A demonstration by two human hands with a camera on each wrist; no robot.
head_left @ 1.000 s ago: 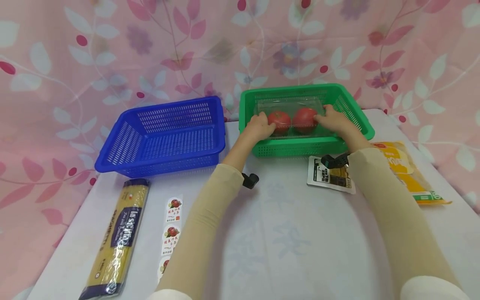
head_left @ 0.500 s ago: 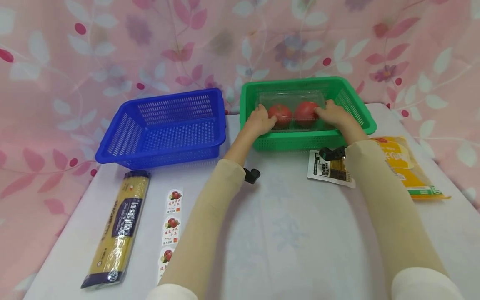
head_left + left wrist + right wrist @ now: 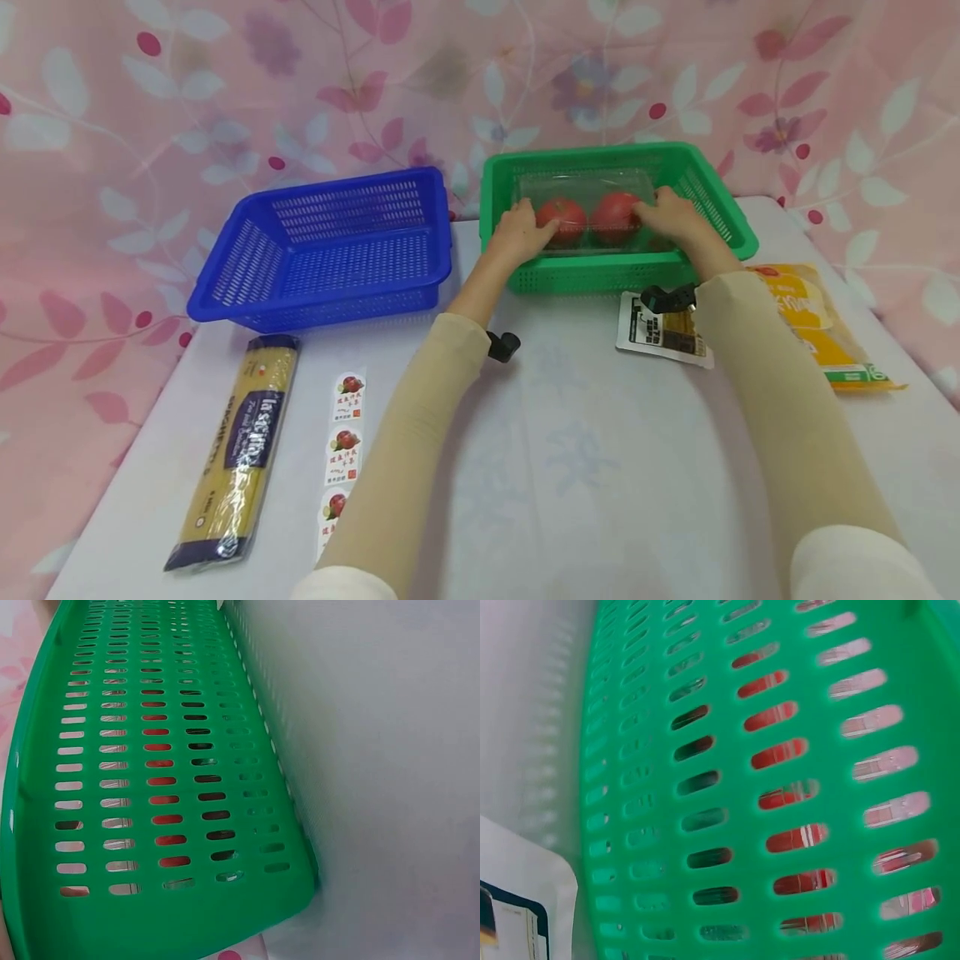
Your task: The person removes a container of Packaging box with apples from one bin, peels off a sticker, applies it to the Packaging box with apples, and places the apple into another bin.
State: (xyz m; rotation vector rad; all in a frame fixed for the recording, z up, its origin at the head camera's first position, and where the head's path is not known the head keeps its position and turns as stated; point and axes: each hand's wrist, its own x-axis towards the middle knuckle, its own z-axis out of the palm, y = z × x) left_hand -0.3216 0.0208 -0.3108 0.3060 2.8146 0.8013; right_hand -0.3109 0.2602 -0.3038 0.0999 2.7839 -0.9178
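"What's the setting?"
"White desk (image 3: pixel 660 483), pink flowered cloth (image 3: pixel 247 92) behind it."
"And what's being held?"
"The left hand (image 3: pixel 519 233) and right hand (image 3: pixel 667 215) grip opposite ends of a clear box (image 3: pixel 589 185) with 2 red fruits (image 3: pixel 617 218), inside the green basket (image 3: pixel 600 277). A blue basket (image 3: pixel 352 310) stands beside it."

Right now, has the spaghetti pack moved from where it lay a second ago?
No: measured against the blue basket, the spaghetti pack hasn't shifted, lying just in front as before.

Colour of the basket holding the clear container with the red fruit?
Green. The basket shows best in the head view.
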